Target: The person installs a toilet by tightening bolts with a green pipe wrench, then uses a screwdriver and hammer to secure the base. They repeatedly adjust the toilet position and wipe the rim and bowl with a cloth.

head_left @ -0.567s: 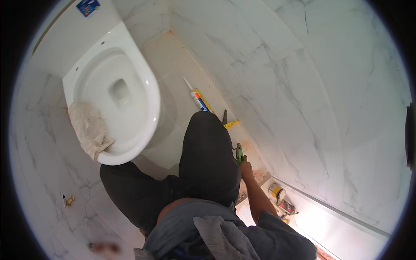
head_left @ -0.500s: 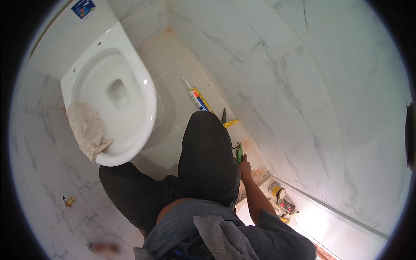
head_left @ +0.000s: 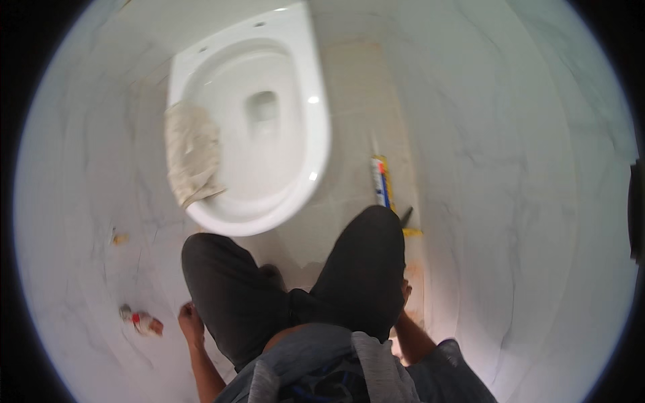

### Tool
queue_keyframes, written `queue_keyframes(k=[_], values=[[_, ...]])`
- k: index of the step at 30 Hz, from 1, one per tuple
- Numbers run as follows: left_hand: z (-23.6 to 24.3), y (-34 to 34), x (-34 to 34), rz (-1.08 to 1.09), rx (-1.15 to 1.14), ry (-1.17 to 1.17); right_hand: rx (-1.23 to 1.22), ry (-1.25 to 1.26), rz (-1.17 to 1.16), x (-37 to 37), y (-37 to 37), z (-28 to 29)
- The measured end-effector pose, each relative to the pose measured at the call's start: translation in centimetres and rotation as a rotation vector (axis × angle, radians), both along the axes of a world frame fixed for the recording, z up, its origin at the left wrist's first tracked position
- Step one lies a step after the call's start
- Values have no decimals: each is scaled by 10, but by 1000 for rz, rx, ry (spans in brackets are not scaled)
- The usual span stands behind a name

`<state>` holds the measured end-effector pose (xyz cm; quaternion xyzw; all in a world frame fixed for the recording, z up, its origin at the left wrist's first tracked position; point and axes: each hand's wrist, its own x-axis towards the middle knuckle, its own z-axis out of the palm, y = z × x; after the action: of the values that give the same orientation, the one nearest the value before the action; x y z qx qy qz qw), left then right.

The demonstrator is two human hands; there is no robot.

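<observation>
My left hand (head_left: 190, 321) hangs beside my left thigh with fingers curled; what it holds, if anything, is hidden. It is nearest a wall fitting (head_left: 143, 322) with a red part at the lower left. My right hand (head_left: 406, 293) is mostly hidden behind my right thigh; I cannot make out its grip. Beyond my knees stands a white toilet bowl (head_left: 311, 141), a crumpled beige cloth (head_left: 193, 154) draped over its left rim. Right of the bowl, a yellow, white and blue sealant tube (head_left: 381, 180) lies on the floor above a dark tool (head_left: 406, 219) and a yellow object (head_left: 412, 232).
Marble-patterned walls (head_left: 497, 188) close in on both sides. A small brass fitting (head_left: 119, 238) projects from the left wall. Tiled floor (head_left: 349, 121) runs along the right of the bowl toward the back wall.
My view has swung right-side-down toward the toilet, which now sits higher and further right. My left hand has appeared; the green tool in my right hand has gone out of sight.
</observation>
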<state>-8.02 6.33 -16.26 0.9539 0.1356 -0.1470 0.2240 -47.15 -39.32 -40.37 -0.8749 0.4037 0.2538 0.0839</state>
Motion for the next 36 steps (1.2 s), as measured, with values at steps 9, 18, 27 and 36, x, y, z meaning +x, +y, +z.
queue_keyframes(k=[9, 18, 27, 36], values=[[206, -167, 53, 20, 134, -554, 416, -264, -38, -43, -58, -28], [225, -212, 185, -192, -336, -707, 291, -976, -77, 284, -200, 317], [114, -249, 359, -219, -710, -314, 662, -981, 475, 584, -63, 393], [35, -264, 459, 10, -1061, -281, 28, -434, 891, 620, 57, 376]])
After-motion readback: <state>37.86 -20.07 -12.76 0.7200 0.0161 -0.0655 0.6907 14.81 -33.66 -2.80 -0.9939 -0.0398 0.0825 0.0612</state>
